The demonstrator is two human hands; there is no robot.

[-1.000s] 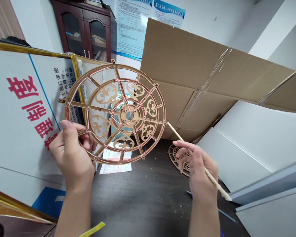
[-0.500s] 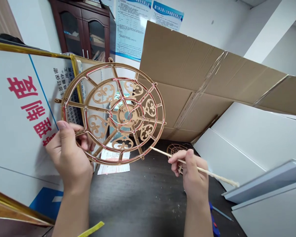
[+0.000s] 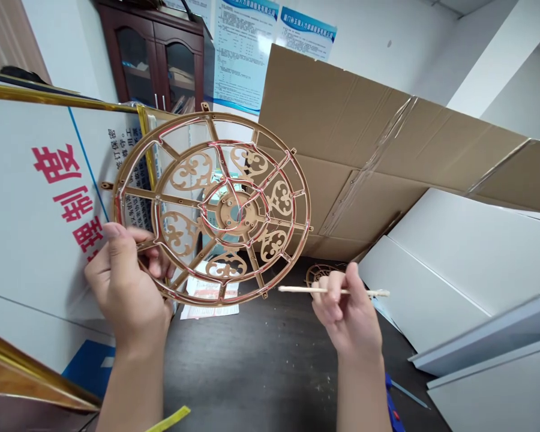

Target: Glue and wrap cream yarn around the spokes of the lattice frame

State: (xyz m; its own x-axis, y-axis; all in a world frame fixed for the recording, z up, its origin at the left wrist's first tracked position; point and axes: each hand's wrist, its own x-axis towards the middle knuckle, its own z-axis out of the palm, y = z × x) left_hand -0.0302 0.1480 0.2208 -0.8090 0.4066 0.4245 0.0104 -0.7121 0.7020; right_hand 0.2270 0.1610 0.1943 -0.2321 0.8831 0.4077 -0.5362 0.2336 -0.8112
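My left hand (image 3: 126, 288) is closed on the lower left rim of a round gold-coloured openwork frame (image 3: 227, 211), thumb on the near side. The frame stands upright above the table, with spokes, rings, scroll ornaments and red and clear wire-like strands along its ribs. My right hand (image 3: 353, 318) grips a thin pale stick (image 3: 299, 290) between its fingers, held nearly level. The stick's left tip lies just right of the frame's lower rim, apart from it. Behind my right hand, a second round gold-coloured openwork piece (image 3: 314, 273) is partly hidden on the table.
A printed paper (image 3: 193, 311) lies on the dark table (image 3: 252, 366). A yellow strip (image 3: 171, 418) and a blue-handled tool (image 3: 393, 411) are near the front. Cardboard (image 3: 319, 114) rises behind, white panels (image 3: 436, 264) stand right, and a lettered board (image 3: 22, 222) stands left.
The stick's tip has left the frame's lower right rim. My right hand has turned, bringing the stick from slanted to nearly level. My left hand keeps hold of the frame.
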